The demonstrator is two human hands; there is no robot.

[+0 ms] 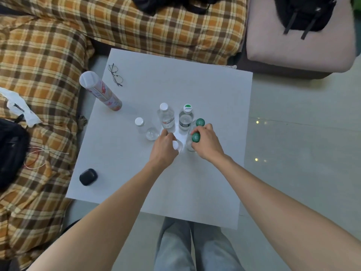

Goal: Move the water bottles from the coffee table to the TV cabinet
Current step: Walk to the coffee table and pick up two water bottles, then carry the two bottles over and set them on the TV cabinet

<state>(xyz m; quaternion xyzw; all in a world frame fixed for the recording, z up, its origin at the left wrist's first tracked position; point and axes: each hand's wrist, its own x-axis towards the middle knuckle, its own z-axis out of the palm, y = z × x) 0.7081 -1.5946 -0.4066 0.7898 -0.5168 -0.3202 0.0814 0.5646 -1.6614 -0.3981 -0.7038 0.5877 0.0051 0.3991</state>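
Bottles point(167, 117) stand clustered mid-table point(205, 90). Left hand point(165, 142) clamps a white-capped one point(175, 145), right hand point(205, 140) a green-capped one point(196, 137); lifting carelessly could topple close neighbours.

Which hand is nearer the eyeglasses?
Left. The left hand is closer to the eyeglasses at the table's far-left corner; the right hand lies farther right.

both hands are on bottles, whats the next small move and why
Probably lift both straight up. The left hand wraps the white-capped bottle and the right hand the green-capped bottle, both apparently still standing on the coffee table, with other bottles close behind.
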